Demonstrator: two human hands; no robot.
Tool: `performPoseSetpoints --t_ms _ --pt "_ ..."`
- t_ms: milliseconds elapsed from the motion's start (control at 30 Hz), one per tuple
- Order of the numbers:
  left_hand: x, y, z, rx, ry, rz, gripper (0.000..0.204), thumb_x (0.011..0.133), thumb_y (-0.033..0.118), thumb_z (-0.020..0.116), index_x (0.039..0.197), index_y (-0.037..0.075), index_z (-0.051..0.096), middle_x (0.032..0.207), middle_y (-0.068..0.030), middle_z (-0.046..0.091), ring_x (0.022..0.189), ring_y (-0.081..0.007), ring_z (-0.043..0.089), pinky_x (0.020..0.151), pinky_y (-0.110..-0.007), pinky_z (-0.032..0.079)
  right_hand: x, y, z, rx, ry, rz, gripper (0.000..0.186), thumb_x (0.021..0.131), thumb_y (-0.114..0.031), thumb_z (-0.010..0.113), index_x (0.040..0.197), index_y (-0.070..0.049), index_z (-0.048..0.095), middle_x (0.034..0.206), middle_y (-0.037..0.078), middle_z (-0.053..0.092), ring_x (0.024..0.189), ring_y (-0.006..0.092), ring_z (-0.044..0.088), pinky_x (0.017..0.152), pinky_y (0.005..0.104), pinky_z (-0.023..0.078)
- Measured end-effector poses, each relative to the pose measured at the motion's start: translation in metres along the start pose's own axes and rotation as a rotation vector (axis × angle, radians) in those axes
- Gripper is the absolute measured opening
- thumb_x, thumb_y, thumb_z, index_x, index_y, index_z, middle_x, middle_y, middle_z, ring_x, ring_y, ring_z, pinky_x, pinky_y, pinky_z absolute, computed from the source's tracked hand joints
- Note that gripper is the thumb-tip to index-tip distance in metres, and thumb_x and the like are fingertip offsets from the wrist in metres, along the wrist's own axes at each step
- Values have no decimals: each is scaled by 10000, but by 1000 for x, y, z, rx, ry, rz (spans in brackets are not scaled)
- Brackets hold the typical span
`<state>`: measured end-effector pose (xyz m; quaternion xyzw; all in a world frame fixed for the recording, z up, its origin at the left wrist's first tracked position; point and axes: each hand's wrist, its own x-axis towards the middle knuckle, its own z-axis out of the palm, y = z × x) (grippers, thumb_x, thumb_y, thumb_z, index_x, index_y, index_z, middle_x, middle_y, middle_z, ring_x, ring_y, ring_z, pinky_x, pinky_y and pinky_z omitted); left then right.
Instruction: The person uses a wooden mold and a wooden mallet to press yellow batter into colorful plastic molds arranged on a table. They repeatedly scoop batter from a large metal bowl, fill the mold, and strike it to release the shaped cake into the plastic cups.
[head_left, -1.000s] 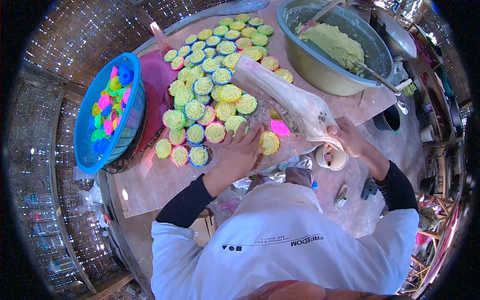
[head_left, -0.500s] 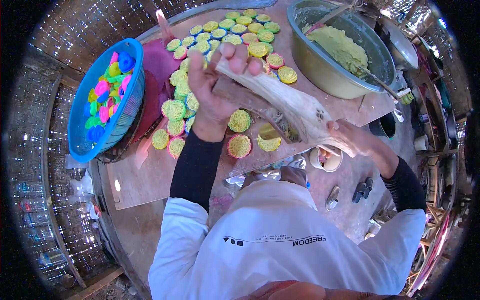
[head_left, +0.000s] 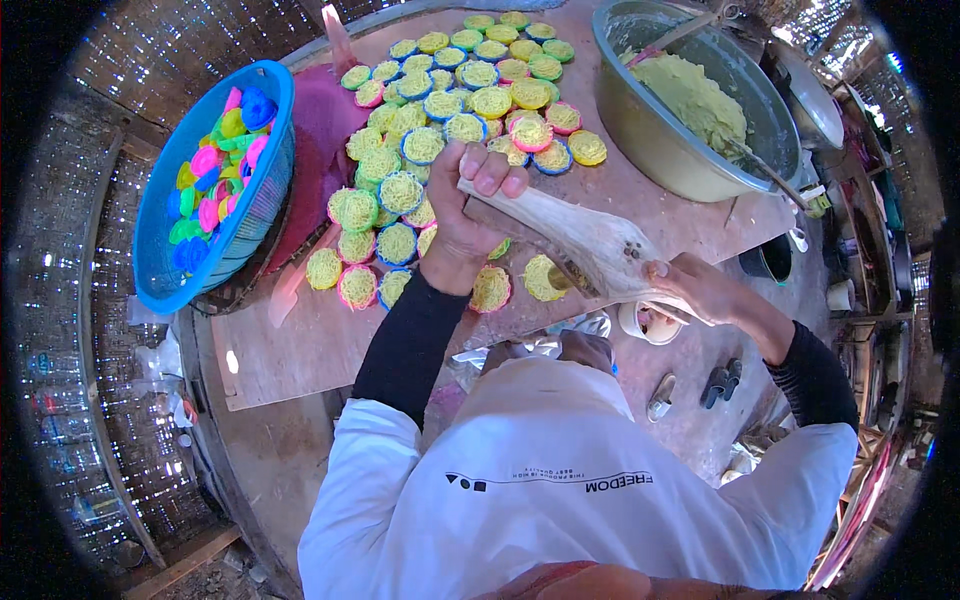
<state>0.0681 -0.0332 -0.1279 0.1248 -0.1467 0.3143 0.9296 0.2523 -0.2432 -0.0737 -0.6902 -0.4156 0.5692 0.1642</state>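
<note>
Between my hands is a pale wooden noodle press (head_left: pixel 595 235), two long arms with a yellowish metal cylinder between them. My left hand (head_left: pixel 475 205) is closed round its far-left end, fingers wrapped over the top arm. At the other end my right hand (head_left: pixel 705 288) grips the handles, the thumb along the upper side. Below the press a small round nest of yellow strands (head_left: pixel 543 278) lies on the board (head_left: pixel 300 365). Several more strand nests (head_left: pixel 400 192) in coloured, round plastic holders spread beyond my left hand. The underside of the cylinder is hidden.
A blue basket (head_left: pixel 150 230) of colourful plastic pieces stands at the left. Back right is a large basin (head_left: pixel 655 150) with yellow-green dough (head_left: pixel 690 100) and a stirring stick. A white tub (head_left: pixel 650 325) and sandals (head_left: pixel 722 382) are on the floor at right.
My left hand has come down and right and its fingers have closed round the press's end. The arms of the press are closer together. The right hand has hardly moved.
</note>
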Motion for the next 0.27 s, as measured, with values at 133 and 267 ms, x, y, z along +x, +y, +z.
performPoseSetpoints --t_ms 133,267 --pt "-1 -2 -9 -16 -13 0 374 912 316 358 614 126 480 547 1 472 545 -153 445 627 -299 391 -1 -3 1 -35 6 -1 706 824 -623 390 718 41 606 588 56 554 518 131 504 495 267 397" --pt "2 0 -8 -9 -83 -17 385 910 335 367 615 119 486 542 -4 473 579 -159 464 647 -313 393 4 4 3 -63 150 -32 720 748 -702 427 649 -16 621 513 63 538 466 161 535 461 300 436"
